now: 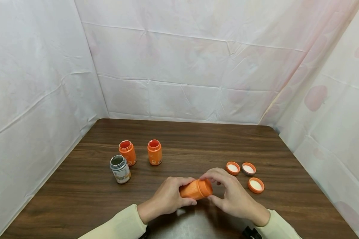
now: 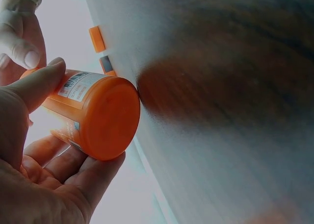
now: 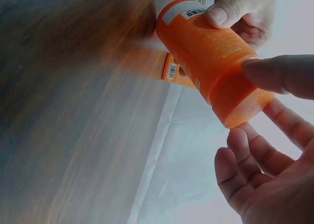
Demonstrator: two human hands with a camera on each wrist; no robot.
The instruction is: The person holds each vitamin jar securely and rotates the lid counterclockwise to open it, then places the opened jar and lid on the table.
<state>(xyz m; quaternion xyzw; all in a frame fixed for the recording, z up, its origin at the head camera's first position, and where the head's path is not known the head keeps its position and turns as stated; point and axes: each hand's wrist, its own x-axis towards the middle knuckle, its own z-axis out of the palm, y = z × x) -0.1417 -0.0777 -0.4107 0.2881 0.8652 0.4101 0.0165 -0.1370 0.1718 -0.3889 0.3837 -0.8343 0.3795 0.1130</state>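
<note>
My left hand (image 1: 170,196) grips an orange plastic bottle (image 1: 189,191) round its body, thumb on one side and fingers on the other. The bottle lies tilted on its side just over the table, its flat base (image 2: 112,118) showing in the left wrist view and its cap turned to the right. With thumb and fingertips my right hand (image 1: 231,192) pinches the orange cap (image 3: 240,104), which sits on the bottle's mouth. A printed label with a barcode (image 2: 81,86) runs along the bottle's side.
Two open orange bottles, one at the left (image 1: 128,154) and one beside it (image 1: 154,154), stand upright near a grey open bottle (image 1: 121,171). Right of my hands, three caps lie with white insides up: left (image 1: 233,168), far (image 1: 249,169), near (image 1: 255,185). White sheets (image 1: 179,66) surround the wooden table (image 1: 197,139).
</note>
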